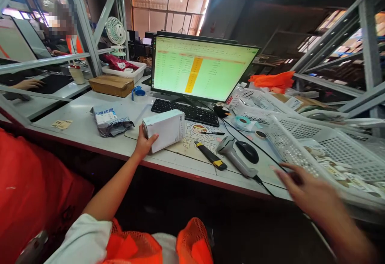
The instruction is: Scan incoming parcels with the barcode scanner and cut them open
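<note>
My left hand point(143, 143) grips a white cardboard box point(165, 131) by its left end, thumb on the near face. The box stands on the desk's front part, before the keyboard point(185, 111). At the right, my right hand point(303, 184) is blurred over the desk's front edge beside a white perforated basket point(300, 158). Its thumb and forefinger are apart, with nothing seen between them. Between the hands lie a yellow-and-black utility knife point(210, 155), a grey barcode scanner point(236, 156), a black mouse point(247, 152) and a black pen point(212, 133).
Left of the box are a grey plastic mailing bag point(110, 120), a brown carton point(112, 85) and blue tape point(138, 93). A monitor point(201, 69) stands behind the keyboard. Metal frame bars point(81, 23) rise at both sides. Another person's hand point(28, 84) rests at the far left desk.
</note>
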The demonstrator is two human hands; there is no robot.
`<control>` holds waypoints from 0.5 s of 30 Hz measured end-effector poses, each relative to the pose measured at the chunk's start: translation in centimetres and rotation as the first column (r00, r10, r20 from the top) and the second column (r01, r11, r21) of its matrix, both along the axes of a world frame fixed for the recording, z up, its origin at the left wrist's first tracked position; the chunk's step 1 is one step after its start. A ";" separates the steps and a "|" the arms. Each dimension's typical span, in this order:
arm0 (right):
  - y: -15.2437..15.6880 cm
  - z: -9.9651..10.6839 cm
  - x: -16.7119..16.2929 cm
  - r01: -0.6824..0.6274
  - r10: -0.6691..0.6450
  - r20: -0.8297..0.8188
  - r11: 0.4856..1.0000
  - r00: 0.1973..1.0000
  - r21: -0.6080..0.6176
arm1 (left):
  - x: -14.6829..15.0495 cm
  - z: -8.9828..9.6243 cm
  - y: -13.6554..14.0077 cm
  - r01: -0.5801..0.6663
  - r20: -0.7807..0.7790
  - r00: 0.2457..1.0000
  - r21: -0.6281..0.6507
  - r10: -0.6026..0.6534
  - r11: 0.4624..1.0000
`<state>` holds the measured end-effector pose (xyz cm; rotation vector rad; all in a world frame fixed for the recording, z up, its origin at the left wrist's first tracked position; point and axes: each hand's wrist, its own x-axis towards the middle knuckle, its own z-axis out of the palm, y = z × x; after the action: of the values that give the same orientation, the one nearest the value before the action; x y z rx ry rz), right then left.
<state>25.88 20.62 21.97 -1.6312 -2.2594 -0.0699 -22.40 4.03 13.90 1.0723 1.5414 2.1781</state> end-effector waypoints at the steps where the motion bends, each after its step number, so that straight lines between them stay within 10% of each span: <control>1: 1.1 -0.9 -2.6 -0.021 0.023 0.030 0.998 0.999 -0.054 | -0.3 -0.3 0.3 -0.009 -0.023 1.000 -0.030 0.008 1.000; 6: 4.3 -4.4 -13.1 -0.010 0.055 0.255 0.984 0.965 -0.176 | -0.5 -1.2 -0.1 0.011 -0.075 0.997 -0.112 -0.019 0.994; 11: 3.4 -3.6 -14.5 0.016 0.022 0.252 0.989 0.968 -0.148 | 0.3 -1.1 -0.7 0.026 -0.129 0.991 -0.143 -0.045 0.989; 15: 0.2 -0.2 -13.4 -0.349 0.355 0.041 0.932 0.934 -0.100 | 0.4 -1.2 -0.8 0.010 -0.131 0.991 -0.180 -0.034 0.984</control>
<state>12.51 20.77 21.76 -1.2513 -2.5979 0.0782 -22.01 3.24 12.71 1.1910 1.7357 1.9440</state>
